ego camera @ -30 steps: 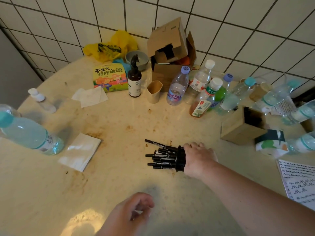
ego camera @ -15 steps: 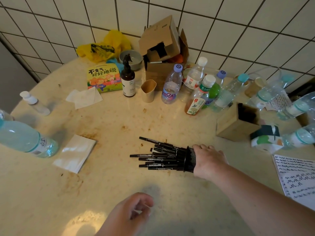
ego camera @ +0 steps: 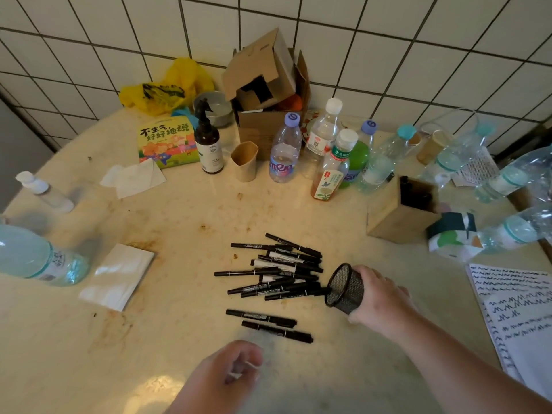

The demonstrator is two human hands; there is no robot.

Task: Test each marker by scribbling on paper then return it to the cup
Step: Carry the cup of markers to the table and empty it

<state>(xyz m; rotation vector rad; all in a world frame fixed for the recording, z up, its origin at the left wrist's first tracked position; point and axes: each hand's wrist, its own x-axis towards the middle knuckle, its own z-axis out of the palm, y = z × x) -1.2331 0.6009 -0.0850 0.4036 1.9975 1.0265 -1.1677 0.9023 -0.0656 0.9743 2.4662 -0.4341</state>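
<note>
Illumination is moderate, warm and diffuse. Soft, short shadows lie beside the bottles (ego camera: 285, 150) and the wooden block (ego camera: 397, 216). A pale glare patch sits on the glossy table (ego camera: 179, 210) near the bottom edge, beside the left hand (ego camera: 221, 380). Weaker reflections mark the folded white paper (ego camera: 116, 276). Wide-angle distortion bends the wall tile (ego camera: 388, 40) grid lines, most strongly toward the corners. Focus is acceptable at centre: the markers (ego camera: 277, 273) read clearly, their print does not. The left hand and the large bottle (ego camera: 35, 258) at the left edge are blurred. Compression softens fine detail throughout.
</note>
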